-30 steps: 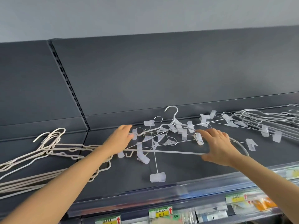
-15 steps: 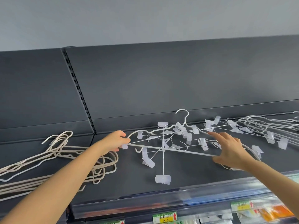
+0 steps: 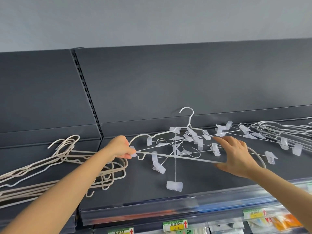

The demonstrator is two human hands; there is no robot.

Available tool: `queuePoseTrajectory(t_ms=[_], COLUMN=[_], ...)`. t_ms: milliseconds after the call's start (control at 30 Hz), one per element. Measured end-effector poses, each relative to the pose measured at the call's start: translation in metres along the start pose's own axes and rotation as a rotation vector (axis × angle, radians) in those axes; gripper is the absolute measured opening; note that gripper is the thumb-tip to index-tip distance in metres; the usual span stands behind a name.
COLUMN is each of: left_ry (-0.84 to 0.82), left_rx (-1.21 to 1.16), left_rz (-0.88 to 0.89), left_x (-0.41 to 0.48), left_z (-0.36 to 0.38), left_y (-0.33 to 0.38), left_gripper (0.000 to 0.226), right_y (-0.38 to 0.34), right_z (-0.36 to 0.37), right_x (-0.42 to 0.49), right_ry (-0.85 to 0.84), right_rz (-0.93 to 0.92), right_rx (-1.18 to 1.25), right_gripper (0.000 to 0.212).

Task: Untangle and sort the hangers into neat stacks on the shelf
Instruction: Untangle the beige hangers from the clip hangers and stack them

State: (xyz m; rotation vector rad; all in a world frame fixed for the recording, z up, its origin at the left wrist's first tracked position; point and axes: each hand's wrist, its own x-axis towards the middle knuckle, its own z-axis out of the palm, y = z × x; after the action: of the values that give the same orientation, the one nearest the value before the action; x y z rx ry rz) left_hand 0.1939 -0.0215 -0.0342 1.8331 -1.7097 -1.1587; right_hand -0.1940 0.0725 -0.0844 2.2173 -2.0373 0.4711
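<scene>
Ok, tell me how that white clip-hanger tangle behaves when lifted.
Probably light: the white clip-hanger tangle is thin wire with small plastic clips. Its crossed wires will likely snag and drag together. The dangling clip should swing loosely.

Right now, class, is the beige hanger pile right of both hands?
No, the beige hanger pile lies on the left side, by the left hand.

Both arms bare, reaching forward and up. From lower left comes left forearm [image 3: 67,191], wrist straight; left hand [image 3: 120,147] knuckles up, fingers curled, thumb and fingertips pinching end of hanger [image 3: 168,155]. From lower right comes right forearm [image 3: 287,188]; right hand [image 3: 236,154] palm down, fingers straight and spread, index furthest forward, thumb stretched out to left. I see no grip there, I read it as lying flat. Hands well apart
</scene>
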Motion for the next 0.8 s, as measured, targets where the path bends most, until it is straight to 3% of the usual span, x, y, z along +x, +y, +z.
queuePoseTrajectory(t_ms=[133,300,800], left_ry=[0.050,0.026,-0.013], left_rx=[-0.099,-0.082,-0.310], left_rz=[0.026,0.067,0.031], left_x=[-0.001,-0.004,0.000], left_z=[0.004,0.003,-0.011], left_y=[0.004,0.001,0.005], left_gripper=[0.034,0.010,0.011], right_y=[-0.013,-0.024,-0.031], right_z=[0.003,0.007,0.012], right_x=[0.003,0.007,0.010], right_ry=[0.035,0.071,0.149], right_rz=[-0.010,-0.033,-0.034], right_rx=[0.028,0.007,-0.075], right_gripper=[0.096,0.094,0.093])
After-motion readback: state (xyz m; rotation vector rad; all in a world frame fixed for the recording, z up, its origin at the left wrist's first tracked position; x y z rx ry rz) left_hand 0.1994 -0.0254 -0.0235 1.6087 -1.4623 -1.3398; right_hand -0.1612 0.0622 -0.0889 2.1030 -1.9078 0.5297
